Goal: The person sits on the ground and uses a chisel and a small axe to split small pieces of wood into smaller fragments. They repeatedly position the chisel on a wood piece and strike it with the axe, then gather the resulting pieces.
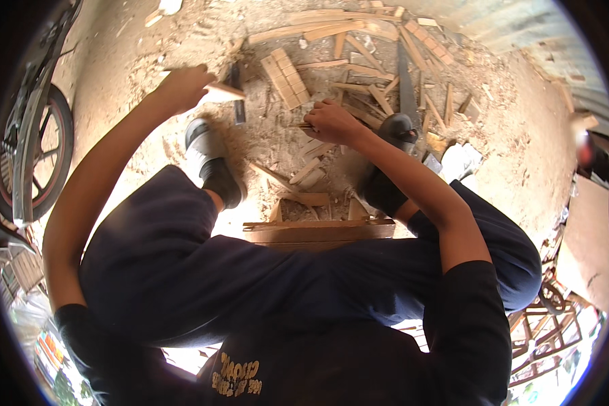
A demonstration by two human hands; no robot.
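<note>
My left hand (188, 88) is closed round a short, pale piece of wood (224, 93), whose end crosses over a dark flat bar (239, 111) on the ground. Over the middle of the dirt, my right hand (330, 122) is closed, its fingers curled together. Something thin and dark shows at its fingertips, too small to name. Between and beyond the hands lies a flat bundle of short wooden blocks (285, 78) set side by side.
Wood offcuts (379, 98) and long slats (325, 28) litter the dirt ahead. A long dark blade (406, 84) lies beyond my right foot. A wooden board (318, 231) sits between my legs. A bicycle wheel (64, 145) stands at left, corrugated sheeting (521, 30) at far right.
</note>
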